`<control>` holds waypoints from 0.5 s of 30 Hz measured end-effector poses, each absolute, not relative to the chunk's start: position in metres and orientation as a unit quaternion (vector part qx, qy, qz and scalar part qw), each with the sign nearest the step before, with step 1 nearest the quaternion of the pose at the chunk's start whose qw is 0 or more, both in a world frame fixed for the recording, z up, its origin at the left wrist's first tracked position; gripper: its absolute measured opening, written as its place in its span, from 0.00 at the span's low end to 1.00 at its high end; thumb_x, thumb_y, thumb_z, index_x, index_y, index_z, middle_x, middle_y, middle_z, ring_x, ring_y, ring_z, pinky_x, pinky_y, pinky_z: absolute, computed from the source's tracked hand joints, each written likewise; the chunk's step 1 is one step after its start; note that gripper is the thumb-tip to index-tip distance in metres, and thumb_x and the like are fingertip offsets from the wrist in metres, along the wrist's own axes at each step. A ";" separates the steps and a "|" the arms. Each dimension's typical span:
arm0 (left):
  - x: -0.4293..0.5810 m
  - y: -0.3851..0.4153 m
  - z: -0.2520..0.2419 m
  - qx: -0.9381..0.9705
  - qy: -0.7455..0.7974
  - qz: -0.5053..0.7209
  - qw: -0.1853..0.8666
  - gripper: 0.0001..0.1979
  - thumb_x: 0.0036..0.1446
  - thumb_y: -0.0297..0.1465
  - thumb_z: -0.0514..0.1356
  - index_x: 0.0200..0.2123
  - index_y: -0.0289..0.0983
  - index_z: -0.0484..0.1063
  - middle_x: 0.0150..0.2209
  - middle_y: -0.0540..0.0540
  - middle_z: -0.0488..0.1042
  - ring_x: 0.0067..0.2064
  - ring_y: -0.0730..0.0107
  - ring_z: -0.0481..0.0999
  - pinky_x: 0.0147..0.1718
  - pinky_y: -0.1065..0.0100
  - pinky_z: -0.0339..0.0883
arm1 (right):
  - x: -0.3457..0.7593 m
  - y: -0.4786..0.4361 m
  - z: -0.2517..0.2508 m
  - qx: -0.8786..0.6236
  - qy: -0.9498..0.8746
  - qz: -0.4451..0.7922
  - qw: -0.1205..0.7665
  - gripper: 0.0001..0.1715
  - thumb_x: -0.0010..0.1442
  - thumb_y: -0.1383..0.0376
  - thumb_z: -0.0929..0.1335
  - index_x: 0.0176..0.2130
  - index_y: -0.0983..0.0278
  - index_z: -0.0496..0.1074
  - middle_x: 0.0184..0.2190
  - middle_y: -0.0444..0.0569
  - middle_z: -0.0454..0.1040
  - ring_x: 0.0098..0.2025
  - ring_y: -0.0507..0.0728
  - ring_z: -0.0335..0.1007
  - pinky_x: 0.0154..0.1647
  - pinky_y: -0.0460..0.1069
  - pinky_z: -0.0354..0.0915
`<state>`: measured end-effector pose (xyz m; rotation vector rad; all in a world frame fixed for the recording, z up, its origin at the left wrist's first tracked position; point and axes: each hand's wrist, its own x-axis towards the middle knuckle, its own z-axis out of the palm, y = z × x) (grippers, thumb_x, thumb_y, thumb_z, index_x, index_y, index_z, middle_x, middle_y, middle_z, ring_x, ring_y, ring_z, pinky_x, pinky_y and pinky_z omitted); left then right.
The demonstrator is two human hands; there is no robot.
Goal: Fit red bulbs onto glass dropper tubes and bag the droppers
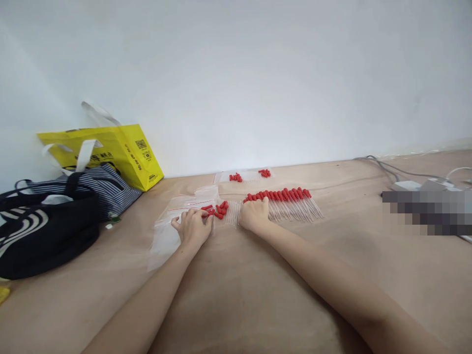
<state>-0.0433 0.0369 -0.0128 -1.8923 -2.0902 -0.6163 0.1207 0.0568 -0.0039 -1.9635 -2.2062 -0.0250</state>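
My left hand rests on flat clear zip bags, fingers spread, with its fingertips beside a small pile of loose red rubber bulbs. Between my hands lies a set of thin clear tubes, side by side. My right hand is closed, knuckles up, at the left end of a row of droppers with red bulbs at the far end and thin clear stems pointing towards me. Whatever its fingers hold is hidden beneath the hand.
Near the wall, more red bulbs lie on clear bags. A yellow shopping bag, a striped bag and a black bag stand at the left. White adapters and a grey cable lie at the right, beside a blurred-out area.
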 end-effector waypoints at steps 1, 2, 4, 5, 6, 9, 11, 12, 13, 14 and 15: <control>-0.044 0.037 -0.013 -0.650 -0.717 -0.214 0.133 0.10 0.50 0.37 0.53 0.28 0.41 0.72 0.36 0.45 0.72 0.42 0.56 0.65 0.43 0.50 0.45 | 0.119 0.057 -0.004 -0.661 -0.745 -0.009 0.088 0.11 0.50 0.68 0.61 0.30 0.68 0.72 0.29 0.58 0.73 0.35 0.60 0.67 0.42 0.57 0.43; -0.044 0.037 -0.013 -0.648 -0.716 -0.218 0.141 0.10 0.50 0.37 0.53 0.28 0.40 0.72 0.35 0.45 0.72 0.41 0.56 0.65 0.43 0.50 0.45 | 0.118 0.057 -0.003 -0.660 -0.747 -0.010 0.082 0.11 0.50 0.69 0.61 0.30 0.68 0.72 0.29 0.58 0.73 0.35 0.60 0.66 0.42 0.57 0.43; -0.044 0.034 -0.012 -0.646 -0.708 -0.234 0.162 0.09 0.51 0.36 0.53 0.28 0.39 0.71 0.35 0.44 0.72 0.41 0.56 0.66 0.43 0.50 0.45 | 0.117 0.055 -0.001 -0.656 -0.751 -0.014 0.074 0.11 0.50 0.70 0.61 0.30 0.68 0.72 0.29 0.58 0.73 0.35 0.61 0.66 0.42 0.57 0.42; -0.043 0.031 -0.011 -0.649 -0.698 -0.248 0.173 0.09 0.51 0.35 0.53 0.28 0.39 0.71 0.35 0.44 0.72 0.42 0.56 0.65 0.43 0.50 0.45 | 0.118 0.052 0.001 -0.654 -0.753 -0.016 0.072 0.12 0.50 0.71 0.61 0.30 0.69 0.72 0.30 0.58 0.73 0.36 0.61 0.66 0.42 0.57 0.42; -0.042 0.027 -0.009 -0.657 -0.683 -0.263 0.179 0.09 0.52 0.35 0.53 0.29 0.38 0.70 0.35 0.45 0.72 0.42 0.56 0.66 0.44 0.51 0.44 | 0.121 0.049 0.002 -0.650 -0.756 -0.021 0.074 0.12 0.51 0.71 0.60 0.31 0.69 0.72 0.31 0.59 0.72 0.37 0.61 0.65 0.42 0.56 0.43; -0.036 0.012 -0.004 -0.731 -0.603 -0.287 0.142 0.08 0.53 0.34 0.52 0.31 0.38 0.69 0.35 0.46 0.72 0.41 0.61 0.66 0.43 0.55 0.47 | 0.137 0.034 0.004 -0.636 -0.763 -0.049 0.107 0.13 0.51 0.71 0.59 0.36 0.72 0.69 0.35 0.62 0.71 0.39 0.61 0.63 0.39 0.54 0.46; -0.029 0.002 -0.002 -0.803 -0.526 -0.267 0.085 0.07 0.53 0.33 0.53 0.32 0.39 0.68 0.35 0.48 0.71 0.41 0.63 0.66 0.43 0.58 0.49 | 0.156 0.022 -0.001 -0.625 -0.765 -0.061 0.144 0.13 0.51 0.75 0.57 0.36 0.72 0.66 0.34 0.61 0.70 0.38 0.61 0.62 0.37 0.52 0.47; -0.026 -0.002 -0.002 -0.834 -0.488 -0.251 0.060 0.06 0.53 0.32 0.53 0.32 0.40 0.68 0.35 0.48 0.71 0.41 0.64 0.66 0.43 0.59 0.49 | 0.167 0.017 -0.004 -0.609 -0.774 -0.054 0.163 0.13 0.51 0.77 0.56 0.35 0.71 0.64 0.33 0.59 0.70 0.37 0.59 0.62 0.36 0.52 0.47; -0.023 -0.006 -0.003 -0.857 -0.457 -0.234 0.041 0.06 0.53 0.32 0.53 0.32 0.40 0.68 0.34 0.49 0.71 0.41 0.65 0.66 0.44 0.59 0.48 | 0.178 0.012 -0.009 -0.593 -0.783 -0.036 0.187 0.13 0.50 0.78 0.56 0.33 0.70 0.63 0.31 0.56 0.70 0.35 0.58 0.63 0.37 0.51 0.48; -0.020 -0.008 -0.003 -0.874 -0.434 -0.219 0.027 0.06 0.53 0.32 0.53 0.33 0.40 0.68 0.34 0.49 0.71 0.40 0.65 0.66 0.44 0.58 0.48 | 0.190 0.008 -0.014 -0.570 -0.792 -0.012 0.217 0.11 0.51 0.78 0.55 0.32 0.68 0.62 0.30 0.53 0.69 0.33 0.56 0.63 0.36 0.51 0.48; -0.018 -0.009 -0.004 -0.884 -0.418 -0.208 0.017 0.06 0.53 0.31 0.53 0.33 0.40 0.68 0.34 0.49 0.71 0.40 0.65 0.66 0.45 0.58 0.48 | 0.201 0.004 -0.019 -0.548 -0.797 0.015 0.253 0.10 0.53 0.76 0.55 0.32 0.67 0.61 0.29 0.51 0.69 0.31 0.55 0.63 0.36 0.50 0.49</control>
